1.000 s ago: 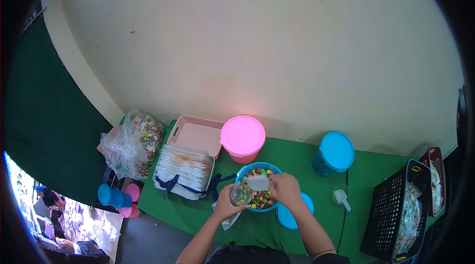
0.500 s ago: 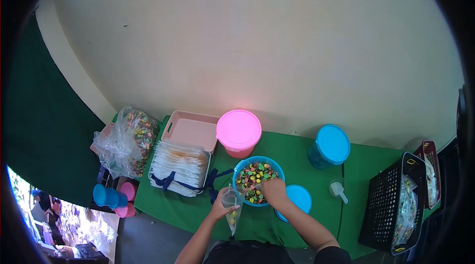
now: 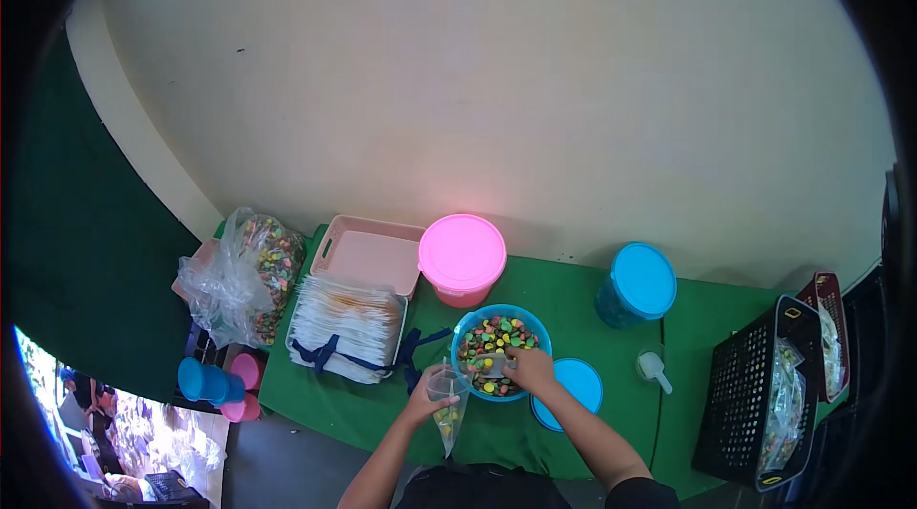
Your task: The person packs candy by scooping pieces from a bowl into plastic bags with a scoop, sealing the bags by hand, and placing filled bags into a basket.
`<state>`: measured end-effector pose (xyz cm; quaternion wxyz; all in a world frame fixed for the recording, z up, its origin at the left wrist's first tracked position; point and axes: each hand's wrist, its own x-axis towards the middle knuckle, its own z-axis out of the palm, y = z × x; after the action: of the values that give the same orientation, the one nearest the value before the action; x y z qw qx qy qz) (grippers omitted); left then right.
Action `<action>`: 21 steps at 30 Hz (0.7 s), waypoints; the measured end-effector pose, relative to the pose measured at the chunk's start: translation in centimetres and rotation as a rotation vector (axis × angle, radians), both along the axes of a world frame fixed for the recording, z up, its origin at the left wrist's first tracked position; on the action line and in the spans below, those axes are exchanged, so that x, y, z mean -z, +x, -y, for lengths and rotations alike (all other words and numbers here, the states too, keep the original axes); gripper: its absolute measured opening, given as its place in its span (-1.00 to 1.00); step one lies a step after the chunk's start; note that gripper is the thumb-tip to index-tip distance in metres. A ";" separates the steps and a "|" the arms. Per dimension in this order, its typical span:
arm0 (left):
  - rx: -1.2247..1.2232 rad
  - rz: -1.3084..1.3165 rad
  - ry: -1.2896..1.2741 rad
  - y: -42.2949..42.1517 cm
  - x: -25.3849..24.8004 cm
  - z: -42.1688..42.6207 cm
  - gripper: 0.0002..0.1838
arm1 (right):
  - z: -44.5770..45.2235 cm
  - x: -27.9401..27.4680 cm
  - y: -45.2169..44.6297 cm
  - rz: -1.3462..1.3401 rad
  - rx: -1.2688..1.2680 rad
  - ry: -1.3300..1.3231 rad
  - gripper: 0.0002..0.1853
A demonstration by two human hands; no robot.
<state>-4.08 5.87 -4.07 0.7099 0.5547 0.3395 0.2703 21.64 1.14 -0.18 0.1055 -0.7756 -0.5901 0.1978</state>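
My left hand (image 3: 425, 401) is closed around the top of a clear cone-shaped bag (image 3: 448, 425), which hangs point down with several colourful candies in it. A clear round funnel or cup (image 3: 443, 383) appears to sit in the bag's mouth. Close to its right stands a blue tub (image 3: 457, 330) of small multicoloured candies (image 3: 501, 329). Over this tub, my right hand (image 3: 528, 371) grips a translucent scoop (image 3: 490, 365), its bowl towards the bag. The scoop's handle is mostly hidden by my fingers.
A blue lid (image 3: 578, 392) lies right of the tub. Behind stand a pink-lidded tub (image 3: 462, 256) and a blue-lidded tub (image 3: 642, 282). White bags (image 3: 346, 323) fill a tray at left. Another scoop (image 3: 653, 369) and a black basket (image 3: 742, 404) are at right.
The scoop has come up into view in my right hand, from among the candies. More candies show in the cone-shaped bag. My left hand has hardly moved.
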 end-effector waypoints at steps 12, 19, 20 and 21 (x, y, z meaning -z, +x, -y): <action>0.011 0.059 -0.079 -0.4 0.3 -0.2 -0.17 | -0.9 -0.6 -2.5 0.086 0.032 -0.121 -0.62; 0.007 0.097 -0.118 -0.5 1.0 -0.1 -0.17 | -0.9 1.0 -0.5 -0.112 0.088 -0.028 -0.62; 0.002 0.099 -0.108 -0.4 1.1 -0.1 -0.17 | -0.9 1.4 -0.1 -0.111 0.091 -0.028 -0.62; 0.004 0.099 -0.109 -0.4 0.9 -0.1 -0.17 | -0.9 1.9 0.2 -0.146 0.093 -0.034 -0.62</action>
<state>-4.46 5.96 -4.93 0.7554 0.5020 0.3171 0.2772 21.86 2.05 -2.09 0.1441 -0.7874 -0.5406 0.2588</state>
